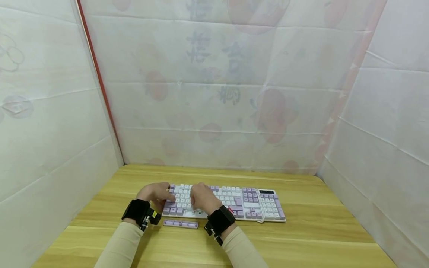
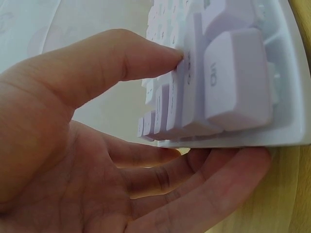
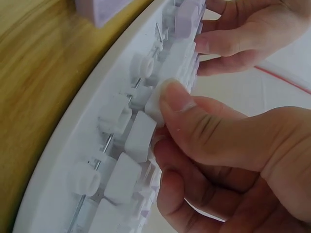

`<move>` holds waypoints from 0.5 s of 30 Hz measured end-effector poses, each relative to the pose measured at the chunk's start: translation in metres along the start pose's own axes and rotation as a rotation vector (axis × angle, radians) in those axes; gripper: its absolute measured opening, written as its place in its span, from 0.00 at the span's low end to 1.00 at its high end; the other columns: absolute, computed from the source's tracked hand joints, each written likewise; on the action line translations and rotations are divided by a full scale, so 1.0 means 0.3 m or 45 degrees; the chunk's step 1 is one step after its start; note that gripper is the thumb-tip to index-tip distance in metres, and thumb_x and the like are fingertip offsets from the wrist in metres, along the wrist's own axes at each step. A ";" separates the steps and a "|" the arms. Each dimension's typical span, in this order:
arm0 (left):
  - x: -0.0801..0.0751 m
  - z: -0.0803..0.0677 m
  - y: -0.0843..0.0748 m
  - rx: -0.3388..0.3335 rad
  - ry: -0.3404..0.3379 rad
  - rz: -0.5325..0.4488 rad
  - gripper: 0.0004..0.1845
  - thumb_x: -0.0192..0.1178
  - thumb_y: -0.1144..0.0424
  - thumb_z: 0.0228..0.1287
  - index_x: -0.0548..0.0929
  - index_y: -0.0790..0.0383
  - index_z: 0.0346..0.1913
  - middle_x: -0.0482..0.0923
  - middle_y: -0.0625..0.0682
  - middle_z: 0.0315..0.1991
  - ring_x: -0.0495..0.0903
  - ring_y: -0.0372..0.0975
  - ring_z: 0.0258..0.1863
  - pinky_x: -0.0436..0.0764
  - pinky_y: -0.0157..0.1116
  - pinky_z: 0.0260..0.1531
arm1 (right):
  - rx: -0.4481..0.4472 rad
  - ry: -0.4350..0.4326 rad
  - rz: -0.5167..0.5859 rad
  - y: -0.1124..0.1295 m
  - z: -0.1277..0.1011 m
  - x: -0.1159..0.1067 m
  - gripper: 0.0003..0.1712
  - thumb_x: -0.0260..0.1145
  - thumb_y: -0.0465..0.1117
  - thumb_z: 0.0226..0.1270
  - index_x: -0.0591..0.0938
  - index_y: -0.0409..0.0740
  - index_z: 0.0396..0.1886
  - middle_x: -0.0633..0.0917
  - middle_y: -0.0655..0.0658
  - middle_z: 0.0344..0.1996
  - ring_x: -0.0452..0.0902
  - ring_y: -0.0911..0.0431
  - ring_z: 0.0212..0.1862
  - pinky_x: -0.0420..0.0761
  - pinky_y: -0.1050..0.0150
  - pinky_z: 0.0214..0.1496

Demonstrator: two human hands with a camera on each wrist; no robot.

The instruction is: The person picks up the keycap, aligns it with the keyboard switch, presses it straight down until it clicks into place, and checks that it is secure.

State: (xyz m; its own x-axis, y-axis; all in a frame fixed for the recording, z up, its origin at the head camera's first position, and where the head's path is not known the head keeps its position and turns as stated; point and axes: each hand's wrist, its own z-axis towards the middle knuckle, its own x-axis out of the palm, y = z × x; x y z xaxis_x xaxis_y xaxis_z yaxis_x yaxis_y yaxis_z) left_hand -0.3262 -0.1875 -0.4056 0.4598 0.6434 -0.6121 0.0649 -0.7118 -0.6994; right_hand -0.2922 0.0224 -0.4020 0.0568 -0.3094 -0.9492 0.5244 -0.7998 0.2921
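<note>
A white and lilac keyboard lies on the wooden table. At its left end my left hand grips it, the thumb on the lilac keys and the other fingers along the side edge. My right hand is over the lower letter rows, thumb and index finger pinching a white keycap. Whether that keycap is seated or lifted, I cannot tell. Below these keys the space bar slot lies bare, its metal stabilizer wire showing. The long lilac space bar keycap lies underside up in front of the keyboard.
A white cable is bundled across the keyboard near the number pad. The wooden table extends around it. Pale patterned sheets hang at the back and both sides.
</note>
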 end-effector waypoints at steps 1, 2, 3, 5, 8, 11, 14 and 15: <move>0.001 0.001 0.000 -0.003 0.001 -0.005 0.24 0.63 0.64 0.56 0.69 0.69 0.53 0.78 0.60 0.38 0.83 0.46 0.33 0.86 0.42 0.33 | 0.003 0.004 0.001 -0.001 0.001 0.002 0.14 0.77 0.31 0.44 0.81 0.49 0.11 0.79 0.56 0.15 0.74 0.64 0.23 0.77 0.73 0.28; 0.001 0.002 0.001 -0.002 0.002 -0.004 0.24 0.63 0.64 0.55 0.69 0.68 0.53 0.78 0.60 0.38 0.83 0.46 0.33 0.86 0.42 0.33 | 0.003 0.003 -0.006 -0.002 0.002 0.004 0.15 0.77 0.30 0.44 0.81 0.49 0.11 0.79 0.57 0.15 0.74 0.64 0.23 0.77 0.74 0.28; 0.001 0.002 0.000 -0.001 0.003 -0.003 0.24 0.64 0.64 0.55 0.69 0.68 0.53 0.78 0.60 0.38 0.83 0.46 0.33 0.86 0.42 0.33 | 0.002 -0.001 -0.017 -0.002 0.003 0.007 0.16 0.76 0.30 0.44 0.80 0.49 0.10 0.78 0.57 0.15 0.74 0.64 0.23 0.77 0.74 0.28; 0.000 0.002 -0.002 -0.002 0.002 -0.003 0.24 0.64 0.63 0.55 0.69 0.68 0.53 0.78 0.60 0.38 0.83 0.45 0.33 0.86 0.42 0.33 | -0.007 -0.020 -0.035 -0.003 0.006 0.012 0.17 0.76 0.28 0.44 0.79 0.50 0.09 0.79 0.57 0.15 0.73 0.64 0.23 0.77 0.74 0.28; -0.002 0.002 -0.004 -0.009 -0.003 -0.009 0.25 0.63 0.63 0.56 0.68 0.69 0.54 0.78 0.60 0.38 0.83 0.46 0.33 0.86 0.43 0.33 | -0.004 -0.049 -0.053 0.000 0.007 0.015 0.19 0.73 0.26 0.43 0.78 0.50 0.08 0.78 0.57 0.14 0.73 0.64 0.22 0.75 0.74 0.27; -0.001 0.001 -0.002 -0.016 -0.006 -0.003 0.25 0.64 0.63 0.56 0.68 0.69 0.54 0.78 0.60 0.39 0.83 0.46 0.33 0.86 0.42 0.33 | 0.010 -0.055 -0.045 0.006 0.004 0.013 0.19 0.70 0.23 0.41 0.77 0.49 0.07 0.78 0.56 0.13 0.71 0.64 0.21 0.74 0.74 0.24; 0.000 0.000 -0.002 -0.023 -0.009 -0.001 0.27 0.64 0.62 0.55 0.68 0.69 0.56 0.77 0.59 0.39 0.82 0.45 0.33 0.86 0.43 0.32 | 0.001 -0.051 -0.072 0.013 0.000 0.012 0.19 0.68 0.22 0.43 0.76 0.49 0.08 0.77 0.55 0.12 0.70 0.64 0.19 0.71 0.75 0.22; 0.001 0.000 -0.002 -0.023 -0.009 -0.002 0.27 0.64 0.62 0.55 0.68 0.69 0.56 0.77 0.59 0.39 0.82 0.45 0.33 0.86 0.43 0.32 | -0.004 -0.047 -0.086 0.015 -0.001 0.011 0.19 0.68 0.23 0.44 0.76 0.49 0.08 0.76 0.55 0.12 0.69 0.64 0.19 0.71 0.75 0.22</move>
State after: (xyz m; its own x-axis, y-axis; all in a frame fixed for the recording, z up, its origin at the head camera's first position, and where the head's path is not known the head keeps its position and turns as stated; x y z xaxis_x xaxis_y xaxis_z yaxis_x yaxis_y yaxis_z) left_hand -0.3261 -0.1870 -0.4054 0.4534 0.6463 -0.6138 0.0813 -0.7158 -0.6936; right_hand -0.2895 0.0180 -0.4038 -0.0101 -0.2737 -0.9618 0.5288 -0.8178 0.2272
